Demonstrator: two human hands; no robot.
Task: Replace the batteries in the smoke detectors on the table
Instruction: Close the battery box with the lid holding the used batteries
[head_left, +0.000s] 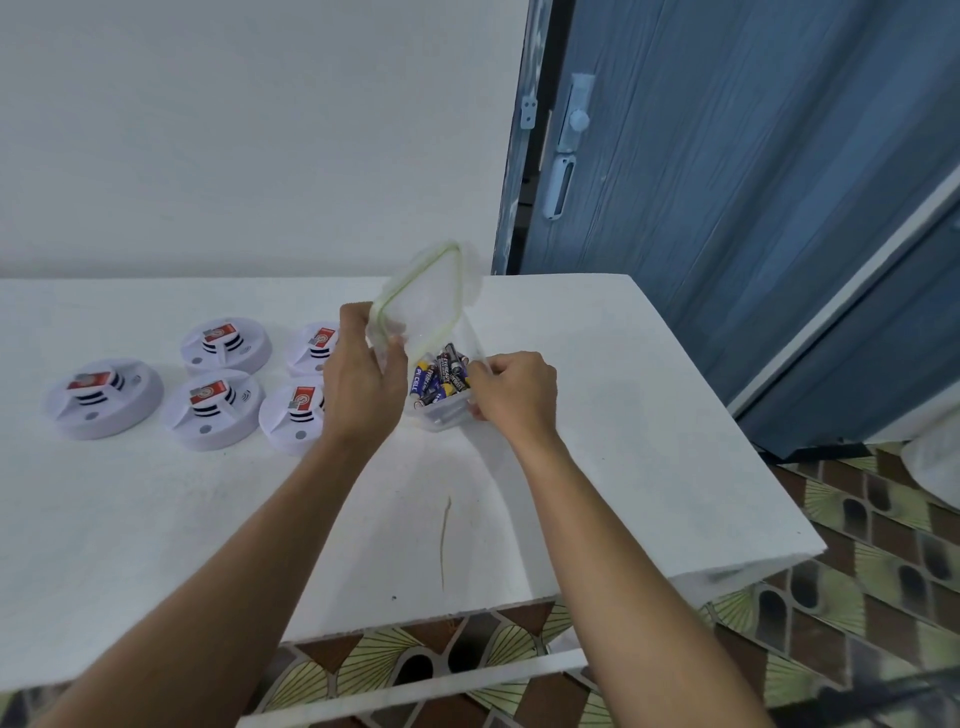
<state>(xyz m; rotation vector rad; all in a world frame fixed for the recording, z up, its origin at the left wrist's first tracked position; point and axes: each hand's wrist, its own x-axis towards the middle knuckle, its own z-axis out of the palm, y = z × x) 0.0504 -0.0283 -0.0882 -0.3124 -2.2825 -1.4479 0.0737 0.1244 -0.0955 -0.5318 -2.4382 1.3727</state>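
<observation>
Several white round smoke detectors (211, 408) with red labels lie on the left of the white table (649, 415). A clear plastic container (441, 415) holding several batteries (441, 376) stands near the table's middle. My left hand (361, 376) grips the container's clear lid (423, 296) with a green seal, tilted up above the box. My right hand (514, 392) grips the container's right rim. One detector (293, 415) is partly hidden behind my left hand.
A white wall runs behind the table. A blue door (727, 182) with a pale handle stands at the right. The table's right and front edges drop to a patterned tile floor (857, 571). A thin scratch marks the tabletop in front of the container.
</observation>
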